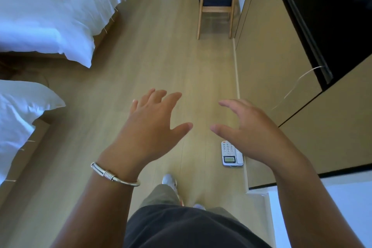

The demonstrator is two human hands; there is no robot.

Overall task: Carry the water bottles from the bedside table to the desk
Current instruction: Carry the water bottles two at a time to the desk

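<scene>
No bottles show anywhere here, nor a bedside table, so both hands hang empty over the pale wood-grain floor (157,50), and the likeliest slip I can see is a foot catching the phone (229,154), a small white plastic slab lying just beside the base of the flat tan cabinet (267,62). The left hand (153,125), a smooth silver bangle (112,175) on its wrist, is spread wide. The right hand (251,129) is loosely curved round nothing, though motion blur softens its fingertips.
</scene>
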